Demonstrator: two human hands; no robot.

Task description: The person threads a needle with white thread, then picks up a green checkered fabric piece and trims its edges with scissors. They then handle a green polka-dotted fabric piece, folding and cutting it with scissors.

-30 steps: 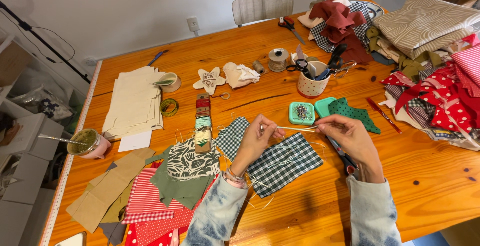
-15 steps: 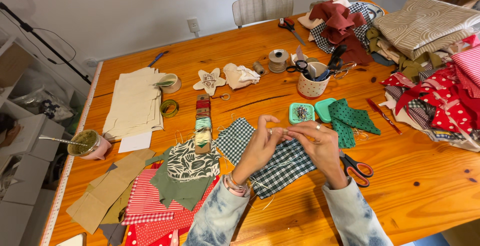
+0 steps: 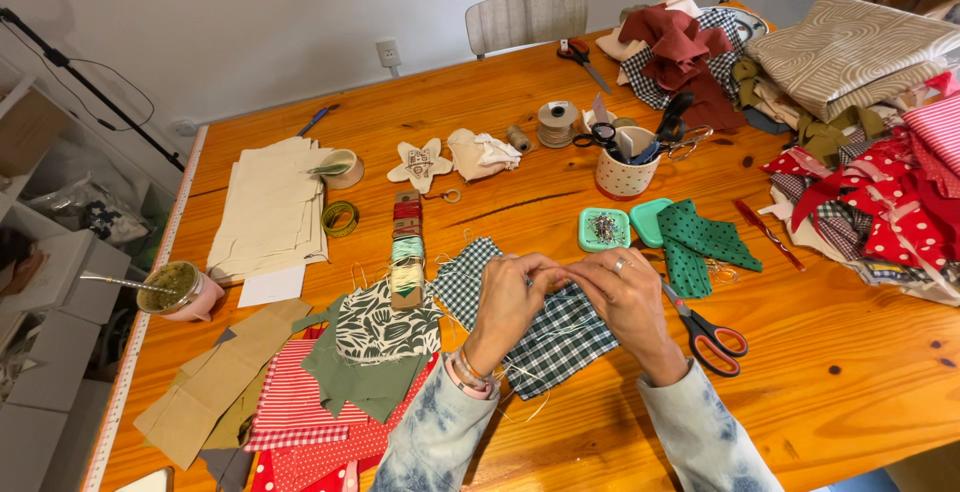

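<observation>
Change: since one second ago my right hand (image 3: 632, 304) came in from the right, where it was stretched out; now both hands meet over the checked cloth (image 3: 545, 324).
Left hand: my left hand (image 3: 508, 302) is above the cloth's middle, fingers (image 3: 535, 274) curled and pinched against the right hand's fingertips.
Right hand: it carries a ring, and its fingers are bent and pinched too. I think both grip something thin, maybe thread, but I cannot tell what.
Checked cloth: green and white, flat on the tabletop (image 3: 860, 352), partly hidden under both hands.
Scissors: red-handled scissors (image 3: 706, 330) lie just right of the cloth, blades under my right hand.
Pin box: a turquoise pin box (image 3: 604, 229) stands open behind the cloth; its lid (image 3: 652, 220) is beside it.
Dotted fabric: green dotted fabric (image 3: 703, 244) lies behind-right of the cloth.
Leaf-print piece: a leaf-print piece (image 3: 385, 322) lies just left of the cloth.
</observation>
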